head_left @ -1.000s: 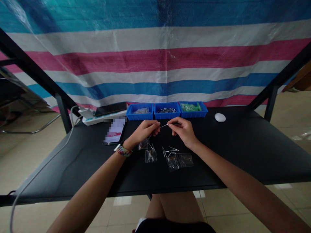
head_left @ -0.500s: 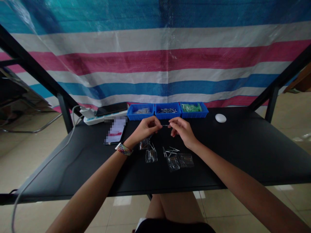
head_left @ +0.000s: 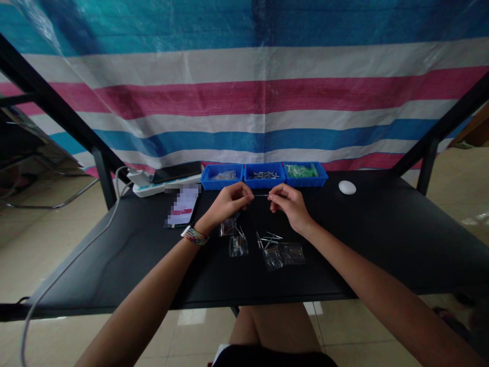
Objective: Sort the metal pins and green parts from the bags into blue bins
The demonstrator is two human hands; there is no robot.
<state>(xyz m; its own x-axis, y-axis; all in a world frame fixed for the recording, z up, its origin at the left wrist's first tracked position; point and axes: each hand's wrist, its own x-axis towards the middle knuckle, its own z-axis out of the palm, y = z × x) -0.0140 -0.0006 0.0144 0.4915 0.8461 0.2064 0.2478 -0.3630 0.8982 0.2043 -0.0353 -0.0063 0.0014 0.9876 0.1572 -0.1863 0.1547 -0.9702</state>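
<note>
Between my two hands a thin silver blind rivet (head_left: 262, 195) is held level, above the black table. My left hand (head_left: 234, 200) pinches its left end between thumb and fingertips. At its right end, my right hand (head_left: 287, 203) has thumb and forefinger closed on it. Several loose rivets (head_left: 270, 238) lie on the table below my right hand, beside two small clear bags (head_left: 283, 255) with brownish pieces inside. Below my left hand are two more clear bags (head_left: 238, 246) and a few loose rivets (head_left: 240, 232).
Three blue bins stand in a row at the back: one with clear bags (head_left: 224, 175), one with metal rivets (head_left: 264, 175), one with green and white pieces (head_left: 301, 169). A phone (head_left: 184, 206), a power strip (head_left: 153, 189) with a cable, and a white mouse (head_left: 347, 187) rest on the table.
My right hand has shifted slightly right, so more of the rivet shows between my fingertips. My left hand has barely moved.
</note>
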